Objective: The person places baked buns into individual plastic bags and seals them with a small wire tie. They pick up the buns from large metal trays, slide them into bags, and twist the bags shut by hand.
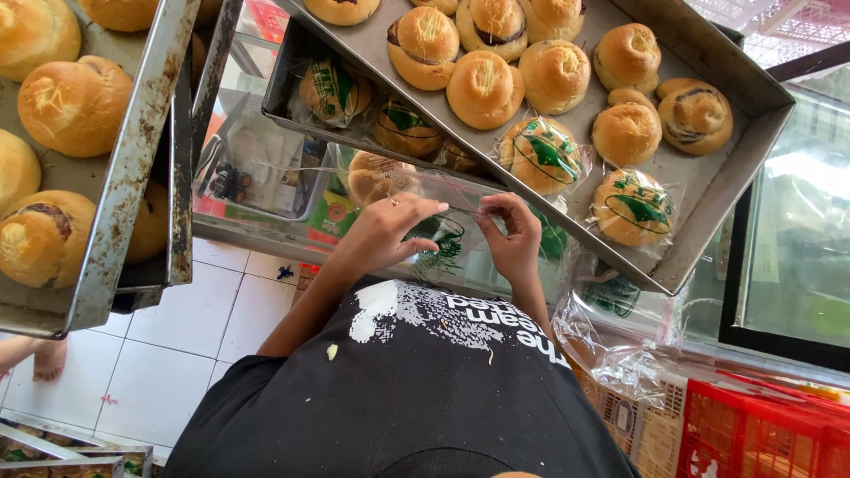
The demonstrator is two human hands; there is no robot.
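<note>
pinching a crinkly clear plastic bag (443, 239) between both hands (452, 232).

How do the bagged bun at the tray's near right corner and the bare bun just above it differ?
The bagged bun sits in a clear wrapper with a green print; the bare bun has no wrapper. The bagged bun lies nearer the metal tray's near edge, the bare bun further in. Both are round, golden-brown, and lie on the same tray.

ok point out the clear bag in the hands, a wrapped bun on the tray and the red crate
clear bag (447, 239), head view, printed front
wrapped bun (633, 208), head view, top of wrapper
red crate (761, 438), head view, side lattice
</note>
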